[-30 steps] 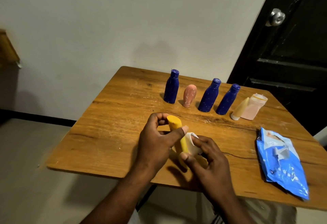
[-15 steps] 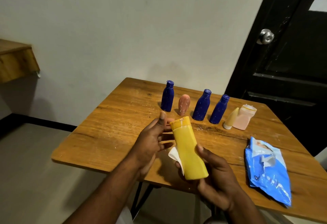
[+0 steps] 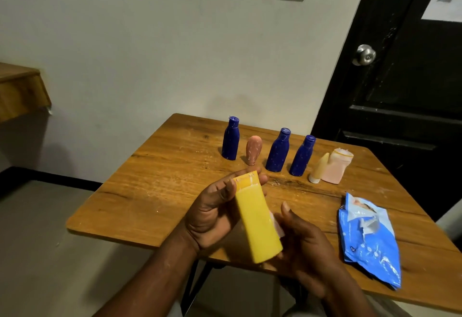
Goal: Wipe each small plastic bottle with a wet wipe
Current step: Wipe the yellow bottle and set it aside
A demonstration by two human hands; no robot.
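Note:
My left hand (image 3: pixel 212 214) grips a yellow plastic bottle (image 3: pixel 255 219) near its cap, holding it tilted above the front of the wooden table (image 3: pixel 155 191). My right hand (image 3: pixel 302 249) holds a white wet wipe (image 3: pixel 276 225) against the bottle's right side; the wipe is mostly hidden behind the bottle. At the back stand three dark blue bottles (image 3: pixel 230 139) (image 3: pixel 278 150) (image 3: pixel 302 156), a small salmon bottle (image 3: pixel 253 150), a cream cone-shaped bottle (image 3: pixel 318 169) and a pale pink bottle (image 3: pixel 336 165).
A blue wet-wipe packet (image 3: pixel 370 239) lies on the table's right side. A black door with a round knob (image 3: pixel 363 55) stands right behind the table. A wooden shelf (image 3: pixel 20 91) juts from the left wall.
The yellow bottle was lifted from low over the table and turned so its broad face shows. The wipe moved from the bottle's left to its right side. The camera tilted up.

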